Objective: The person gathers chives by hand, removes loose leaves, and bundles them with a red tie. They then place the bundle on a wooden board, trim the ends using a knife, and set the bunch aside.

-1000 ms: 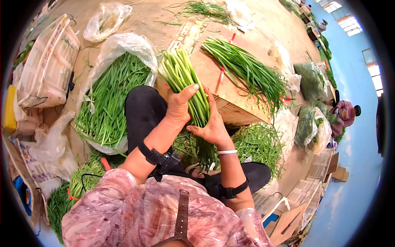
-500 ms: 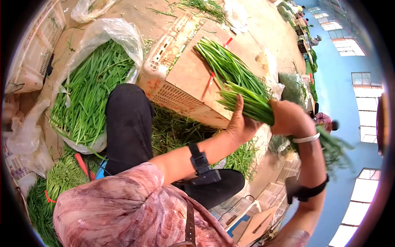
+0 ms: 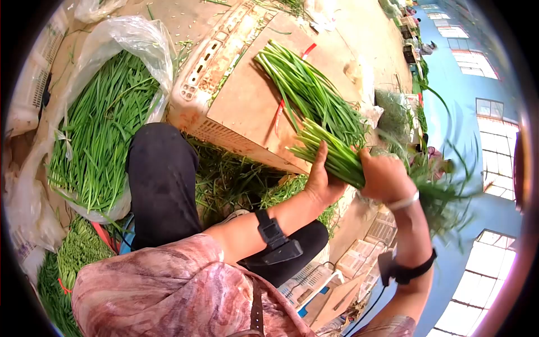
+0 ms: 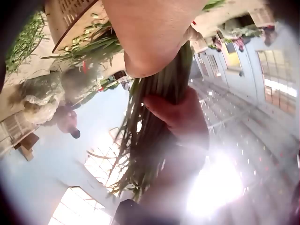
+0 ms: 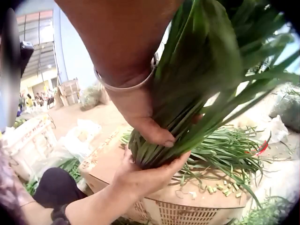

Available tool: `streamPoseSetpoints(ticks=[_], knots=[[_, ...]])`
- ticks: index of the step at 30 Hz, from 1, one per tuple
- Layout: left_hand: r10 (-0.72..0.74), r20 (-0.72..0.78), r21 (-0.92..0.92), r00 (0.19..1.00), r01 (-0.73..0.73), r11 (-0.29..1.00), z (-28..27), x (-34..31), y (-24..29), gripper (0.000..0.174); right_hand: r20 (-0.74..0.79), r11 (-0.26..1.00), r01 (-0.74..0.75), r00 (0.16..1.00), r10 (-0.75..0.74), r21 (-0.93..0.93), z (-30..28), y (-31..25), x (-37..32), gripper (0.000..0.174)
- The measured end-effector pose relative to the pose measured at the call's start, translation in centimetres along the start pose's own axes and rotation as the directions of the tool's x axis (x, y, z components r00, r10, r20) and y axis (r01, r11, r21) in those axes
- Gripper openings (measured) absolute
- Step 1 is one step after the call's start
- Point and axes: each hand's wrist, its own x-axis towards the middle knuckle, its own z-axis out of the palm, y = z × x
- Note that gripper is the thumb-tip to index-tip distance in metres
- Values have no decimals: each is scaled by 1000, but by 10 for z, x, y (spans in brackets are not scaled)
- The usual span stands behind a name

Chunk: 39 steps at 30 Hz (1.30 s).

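In the head view, a bundle of green stalks [image 3: 328, 153] is held just right of centre, its pale cut ends pointing toward ten o'clock and its leaves spreading blurred toward four o'clock. The right hand [image 3: 388, 177] grips it on the four o'clock side, fingers wrapped round the stalks; the left hand [image 3: 324, 188] supports it from the seven o'clock side, thumb up against the stems, its other fingers mostly hidden here. At eleven o'clock from the bundle, a second bunch [image 3: 314, 92] lies on the tabletop [image 3: 242, 106], a board set over a crate [image 3: 193, 84], with red ties [image 3: 279, 112] beneath it. Out at nine o'clock, an open plastic bag [image 3: 92, 48] holds loose greens [image 3: 106, 132]. In the left wrist view, the left hand hangs in from twelve o'clock, and the bundle runs down from under it toward seven o'clock, with the right thumb laid across the stalks. In the right wrist view, the right hand reaches in from eleven o'clock with its thumb on the leaves, while the left fingers curl beneath the bundle at six o'clock; the leaves fan toward two o'clock.
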Motion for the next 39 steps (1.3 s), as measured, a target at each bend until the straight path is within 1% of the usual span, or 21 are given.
streamPoseSetpoints(ticks=[1, 3, 4, 5, 6, 9, 12, 15, 17, 18, 19, 21, 24, 25, 27, 29, 31, 34, 35, 37, 39], knots=[[-23, 29, 60, 999, 21, 998, -2, -8, -1, 53, 18, 996, -61, 998, 60, 68, 5, -4, -14, 61], [2, -126, 184, 992, 22, 983, -3, -20, -1, 42, -64, 936, -125, 986, 154, 330, 25, -20, -41, 80], [18, -112, 227, 994, 8, 974, -1, -27, 1, 37, -139, 859, -134, 963, 230, 495, 45, -32, -49, 88], [-15, -170, 252, 985, 58, 966, -2, -34, 5, 33, -357, 847, -26, 900, 251, 531, 67, -47, -54, 91], [51, -182, 348, 982, 16, 937, 0, -41, 8, 31, -365, 793, -72, 860, 357, 605, 89, -66, -56, 90], [214, -186, 549, 959, -79, 832, 4, -59, 13, 28, -336, 396, 124, 781, 527, 910, 130, -116, -43, 81], [217, -204, 621, 955, -45, 783, 10, -62, 24, 28, -313, 369, 126, 804, 506, 921, 125, -117, -34, 75], [61, -87, 610, 994, 5, 793, 49, -57, 29, 32, -276, 339, 112, 829, 486, 934, 83, -86, -32, 49], [34, 87, 719, 996, -87, 689, 78, -52, 36, 44, -513, 571, 233, 761, 396, 787, 52, -51, -27, 50], [-19, -28, 833, 999, 34, 552, 81, -39, 52, 57, -507, 577, 229, 772, 384, 784, 36, -33, -23, 47], [13, -36, 877, 999, 25, 480, 96, -41, 62, 61, -504, 584, 227, 781, 370, 779, 18, -14, -15, 43], [231, 28, 915, 973, -118, 385, 103, -34, 83, 57, -636, 702, 300, 719, 278, 646, -12, 21, 10, 40], [281, -30, 971, 959, -38, 234, 105, -20, 130, 45, -666, 843, 161, 694, 273, 514, -36, 58, 67, 45], [250, -16, 967, 968, -49, 252, 99, -8, 147, 34, -690, 864, 161, 677, 256, 478, -38, 69, 91, 47], [260, -76, 965, 963, 6, 261, 101, 5, 164, 28, -684, 904, 100, 689, 239, 416, -53, 62, 128, 46], [313, -125, 964, 942, 40, 264, 99, 22, 165, 31, -662, 936, 70, 725, 190, 345, -45, 68, 180, 41], [365, -179, 958, 914, 78, 275, 90, 34, 165, 33, -597, 935, 22, 775, 208, 354, -33, 63, 222, 53], [364, -258, 939, 895, 142, 314, 80, 48, 170, 40, -634, 903, 126, 751, 183, 410, -1, 43, 258, 54], [373, -257, 941, 892, 142, 308, 77, 51, 171, 40, -583, 900, 109, 793, 178, 423, 7, 36, 257, 55], [422, -243, 930, 873, 87, 356, 72, 54, 172, 39, -681, 816, 337, 726, 92, 470, 29, 35, 262, 60], [446, -236, 935, 863, 77, 345, 73, 55, 171, 39, -689, 799, 381, 722, 57, 466, 37, 38, 255, 60]])
